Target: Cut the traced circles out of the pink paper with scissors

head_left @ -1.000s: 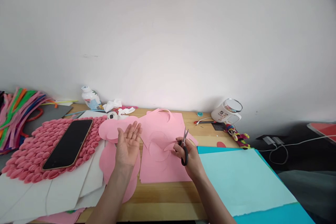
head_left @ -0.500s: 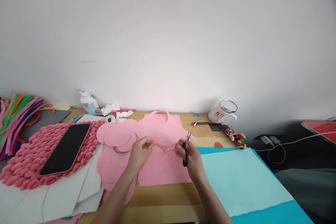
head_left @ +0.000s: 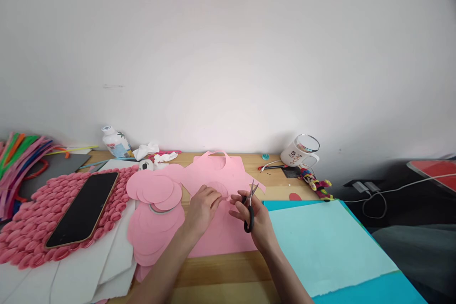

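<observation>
My right hand (head_left: 257, 221) holds a small pair of scissors (head_left: 250, 218) with black handles, the blades pointing up and slightly apart. Its fingers are loosely spread around the handles. My left hand (head_left: 204, 210) is closed in a pinch, and a bit of pink paper strip (head_left: 224, 198) shows at its fingertips, mostly hidden. Both hands are over a stack of pink paper sheets (head_left: 235, 235). A faint circle outline shows on the paper. Beyond the hands lie pink offcuts (head_left: 221, 156) with curved edges. Left of my left hand are piles of cut pink paper circles (head_left: 155, 230).
A phone (head_left: 83, 209) rests on a mat of pink rounded pieces (head_left: 39, 216) at left. Behind stand a white bottle (head_left: 117, 142) and a mug (head_left: 300, 151). Pale blue paper (head_left: 327, 247) lies at right. Pipe cleaners (head_left: 21, 161) fill the far left.
My left hand has moved right, toward the right hand. The curved pink strip that stretched between the hands is now mostly hidden. My right-hand fingers have spread, with the scissors still held.
</observation>
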